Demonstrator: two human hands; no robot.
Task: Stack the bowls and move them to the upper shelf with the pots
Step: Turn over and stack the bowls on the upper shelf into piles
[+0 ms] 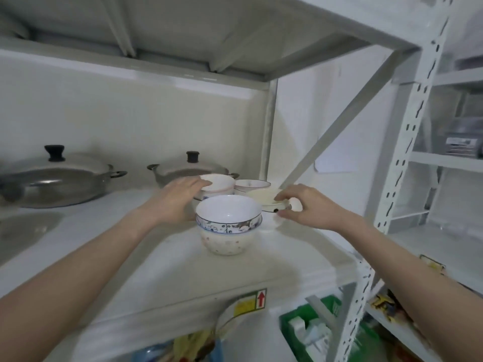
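Note:
On the white shelf point(146, 259) a stack of bowls point(229, 226) stands in the middle, a blue-patterned bowl nested in a speckled one. Behind it on the left a white bowl stack point(222, 184) has my left hand point(180, 198) laid on its near side. At the right, my right hand point(300, 205) pinches the rim of a cream bowl with a dark-dotted edge point(264, 198), held over another white bowl point(271, 222). A red-rimmed bowl point(252, 184) sits at the back. Two lidded steel pots point(58, 178) point(188, 169) stand along the wall.
A slanted grey brace point(347, 124) crosses the shelf's right end beside the perforated upright point(407, 142). Another shelf board hangs close overhead. Below are a green crate point(300, 327) and bagged goods. More racks with items stand to the right.

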